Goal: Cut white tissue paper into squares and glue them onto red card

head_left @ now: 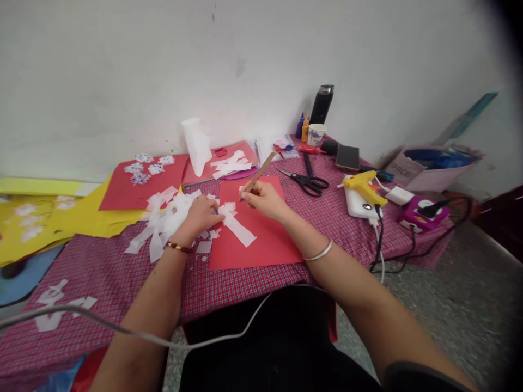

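Observation:
My left hand (pixel 201 213) has its fingers bent at the upper end of a white paper strip (pixel 241 230), holding it down on a red sheet (pixel 257 251). A slim brown pencil-like stick (pixel 262 169) is gripped in my right hand (pixel 263 198); its lower tip points down close to small white paper pieces (pixel 230 206). Whether that tip touches anything I cannot tell. Beside and under my left hand lies a heap of white paper strips and scraps (pixel 163 215), partly hidden by the hand.
Black scissors (pixel 304 181) lie right of the red sheet. Farther right are a yellow glue gun (pixel 365 188), a white power bank (pixel 359 204) and a purple power block (pixel 423 214) with cables. A black bottle (pixel 322 103) and paper cup (pixel 316 134) stand behind. A white cable (pixel 134 336) crosses in front.

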Demonstrator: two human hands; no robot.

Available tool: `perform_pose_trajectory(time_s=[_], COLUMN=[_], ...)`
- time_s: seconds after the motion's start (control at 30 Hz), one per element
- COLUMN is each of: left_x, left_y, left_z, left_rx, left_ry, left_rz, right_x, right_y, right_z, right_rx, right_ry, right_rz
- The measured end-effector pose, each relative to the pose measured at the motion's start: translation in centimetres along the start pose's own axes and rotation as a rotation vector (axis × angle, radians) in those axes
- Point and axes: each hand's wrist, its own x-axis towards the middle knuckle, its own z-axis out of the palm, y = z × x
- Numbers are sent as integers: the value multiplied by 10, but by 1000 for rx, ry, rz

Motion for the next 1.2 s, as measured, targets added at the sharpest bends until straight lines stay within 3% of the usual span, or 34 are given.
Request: perform_pose_trajectory(time_s=[0.23,0.5,0.83,0.97,1.2], left_x=[-4,-22,-34,-35,-35], left_y=[15,62,95,99,96], left_z=[-8,-15,-25,-28,-25], left_rx=[-233,-940,-1350,-1321,-1233], left_ry=[44,96,74,28,108], left_rz=[-58,-111,-165,-162,-194], right_x=[0,-4,-11,-15,-15], right_y=[-4,-16,-32,-38,-37], right_z=[-1,3,-1,-1,0], right_rx=[32,188,332,311,267], right_ry=[25,-38,30,33,-31], right_rz=[-7,-42,-141,-188,-195])
